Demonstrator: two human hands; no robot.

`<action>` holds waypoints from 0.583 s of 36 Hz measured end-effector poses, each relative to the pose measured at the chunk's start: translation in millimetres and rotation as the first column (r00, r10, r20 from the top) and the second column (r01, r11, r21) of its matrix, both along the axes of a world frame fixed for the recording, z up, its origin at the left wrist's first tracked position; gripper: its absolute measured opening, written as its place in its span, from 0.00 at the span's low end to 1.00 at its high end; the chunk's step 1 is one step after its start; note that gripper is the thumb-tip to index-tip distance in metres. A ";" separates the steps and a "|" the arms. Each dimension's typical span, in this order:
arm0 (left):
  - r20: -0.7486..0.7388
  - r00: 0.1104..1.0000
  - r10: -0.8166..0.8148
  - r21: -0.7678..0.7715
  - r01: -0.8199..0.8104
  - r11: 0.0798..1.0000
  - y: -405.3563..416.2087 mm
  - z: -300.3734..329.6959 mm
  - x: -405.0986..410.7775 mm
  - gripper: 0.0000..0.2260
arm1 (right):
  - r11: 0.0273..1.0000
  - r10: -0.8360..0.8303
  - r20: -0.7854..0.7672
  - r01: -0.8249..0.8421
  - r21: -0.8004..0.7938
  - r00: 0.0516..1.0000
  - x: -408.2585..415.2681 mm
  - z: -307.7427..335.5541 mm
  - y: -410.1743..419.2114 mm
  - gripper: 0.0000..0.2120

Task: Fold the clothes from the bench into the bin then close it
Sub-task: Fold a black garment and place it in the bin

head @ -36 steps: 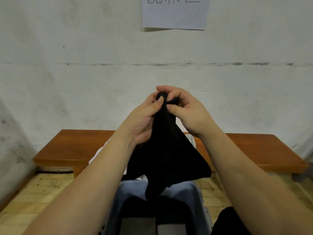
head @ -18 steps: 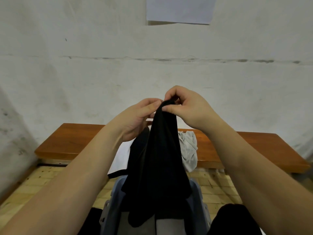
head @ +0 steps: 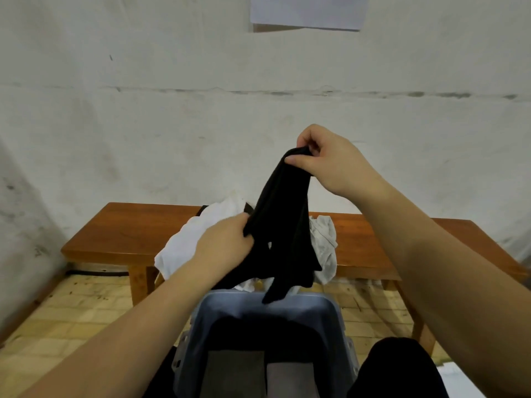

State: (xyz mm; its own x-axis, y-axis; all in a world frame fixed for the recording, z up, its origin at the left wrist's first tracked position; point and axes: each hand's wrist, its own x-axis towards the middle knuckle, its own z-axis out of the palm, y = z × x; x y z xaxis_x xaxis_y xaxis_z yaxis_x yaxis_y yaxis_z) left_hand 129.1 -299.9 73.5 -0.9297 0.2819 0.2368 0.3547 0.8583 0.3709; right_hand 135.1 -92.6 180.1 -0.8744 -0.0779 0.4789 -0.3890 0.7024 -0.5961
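A black garment [head: 283, 225] hangs in the air over the bench. My right hand [head: 330, 162] pinches its top end high up. My left hand [head: 225, 242] grips its left edge lower down, about level with the bench top. The garment's lowest tip dangles just above the far rim of the grey-blue bin [head: 316, 310], which stands open on the floor below me with folded dark and grey clothes inside. A white garment [head: 186, 239] and a light grey garment [head: 326, 245] lie crumpled on the wooden bench [head: 129, 228] behind.
A white wall stands right behind the bench, with a paper sheet [head: 307, 10] taped at the top. The floor is yellowish brick. My dark-clad knee [head: 396, 369] sits to the right of the bin.
My left hand has let go of the garment's top and dropped down its left edge. My right hand has moved right and stays high. The view has tilted down.
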 end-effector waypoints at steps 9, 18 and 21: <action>0.193 0.981 0.013 0.664 -0.140 0.734 -30.5 31.0 -42.3 0.02 | 1.000 -0.007 0.259 -0.001 0.029 0.966 -1.0 -3.6 62.6 0.09; 0.256 0.929 -0.269 0.831 -0.069 0.552 -47.8 50.2 -59.7 0.06 | 0.939 0.288 0.477 -0.145 -0.313 0.831 -10.9 -29.5 86.3 0.06; 0.219 0.923 -0.317 0.803 0.014 0.596 -49.6 61.9 -62.4 0.06 | 0.934 0.298 0.482 -0.148 -0.326 0.824 -13.1 -31.4 85.9 0.06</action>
State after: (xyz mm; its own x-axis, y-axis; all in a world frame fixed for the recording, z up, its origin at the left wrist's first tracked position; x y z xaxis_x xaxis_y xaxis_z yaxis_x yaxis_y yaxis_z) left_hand 66.7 -349.5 135.4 -0.9453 0.2877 0.1537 0.1962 0.1249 0.9726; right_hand 122.0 -6.7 148.7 -0.9710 -0.2392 -0.0062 -0.0982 0.4221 -0.9012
